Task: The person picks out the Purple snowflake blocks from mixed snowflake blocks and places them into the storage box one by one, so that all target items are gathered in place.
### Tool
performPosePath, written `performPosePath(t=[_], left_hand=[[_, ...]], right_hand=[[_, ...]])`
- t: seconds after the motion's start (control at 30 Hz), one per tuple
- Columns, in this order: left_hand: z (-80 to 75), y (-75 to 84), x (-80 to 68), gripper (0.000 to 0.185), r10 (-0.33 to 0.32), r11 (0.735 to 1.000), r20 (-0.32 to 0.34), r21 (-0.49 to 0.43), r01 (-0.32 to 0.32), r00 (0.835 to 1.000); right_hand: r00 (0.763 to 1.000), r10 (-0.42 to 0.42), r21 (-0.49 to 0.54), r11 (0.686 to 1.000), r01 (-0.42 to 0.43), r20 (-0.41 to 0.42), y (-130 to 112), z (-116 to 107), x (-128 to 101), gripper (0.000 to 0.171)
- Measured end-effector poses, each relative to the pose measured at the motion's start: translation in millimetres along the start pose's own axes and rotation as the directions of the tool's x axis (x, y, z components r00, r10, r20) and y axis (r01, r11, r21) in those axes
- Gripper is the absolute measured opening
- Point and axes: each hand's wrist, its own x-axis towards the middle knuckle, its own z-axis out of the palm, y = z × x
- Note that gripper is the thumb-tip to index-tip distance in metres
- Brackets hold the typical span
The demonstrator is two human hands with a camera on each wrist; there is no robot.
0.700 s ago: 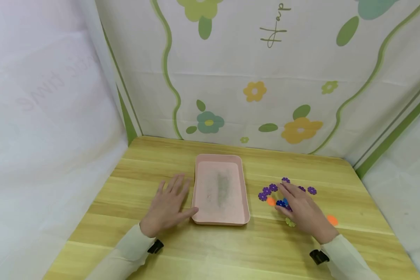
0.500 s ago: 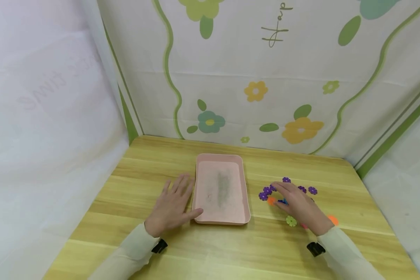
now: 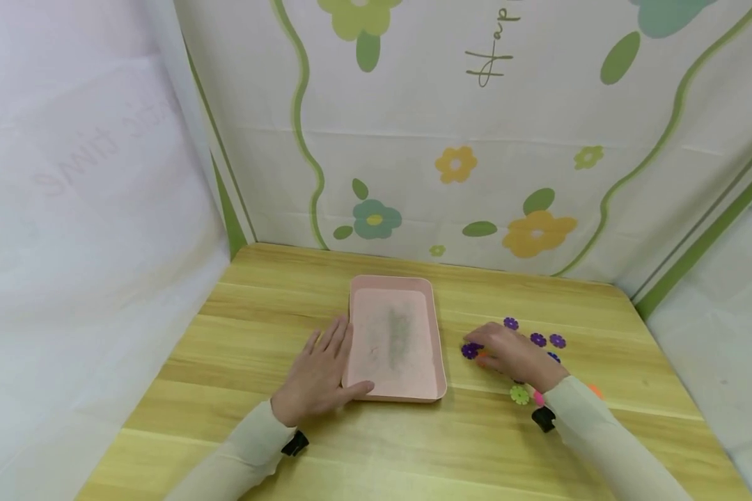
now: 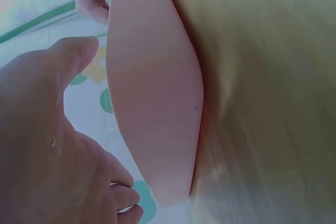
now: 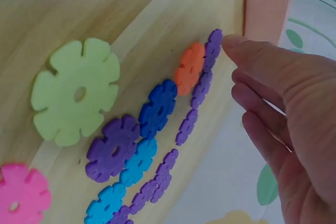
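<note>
Fingertips of the right hand [image 3: 514,356] touch a purple flower disc [image 3: 471,351] at the near edge of the scattered discs on the desk [image 3: 238,334], fingers loosely extended and nothing yet pinched. Left hand [image 3: 322,372] lies flat, thumb against the pink tray's [image 3: 439,362] near-left corner, holding nothing. Flat discs look hard to lift: a poor pinch could slide this one under the orange disc [image 5: 189,68] or scatter its neighbours.

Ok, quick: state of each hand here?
Left hand: open, fingers straight, resting against the pink tray.
Right hand: open, fingertip touching a purple flower piece, gripping nothing.
</note>
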Motion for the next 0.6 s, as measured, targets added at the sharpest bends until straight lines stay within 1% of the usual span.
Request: performPosePath(t=[0.17,0.27,0.33,0.47,0.6], left_hand=[[6.2,2.5,0.7,0.108,-0.003,1.0,-0.006,-0.018,0.003,1.0],[7.8,4.7,1.7,0.109,-0.013,1.0,0.006,-0.028,0.014,1.0],[8.3,6.1,2.6,0.11,-0.021,0.999,0.018,-0.035,0.022,1.0],[9.0,8.1,4.1,0.11,-0.032,0.999,0.037,-0.032,0.034,0.999],[10.9,9.1,4.9,0.111,-0.026,0.999,0.036,-0.031,0.027,0.999]], right_hand=[[0.999,-0.037,0.013,0.999,0.037,0.002,4.5,6.3,6.5,0.032],[0.999,-0.048,0.009,0.999,0.048,0.007,5.4,9.4,9.0,0.029],[0.999,-0.047,0.009,0.999,0.046,0.009,5.8,10.5,10.0,0.027],[0.999,-0.035,0.04,0.999,0.035,0.02,8.6,11.0,12.3,0.027],[0.999,-0.035,0.063,0.997,0.033,0.031,14.0,10.0,16.6,0.028]])
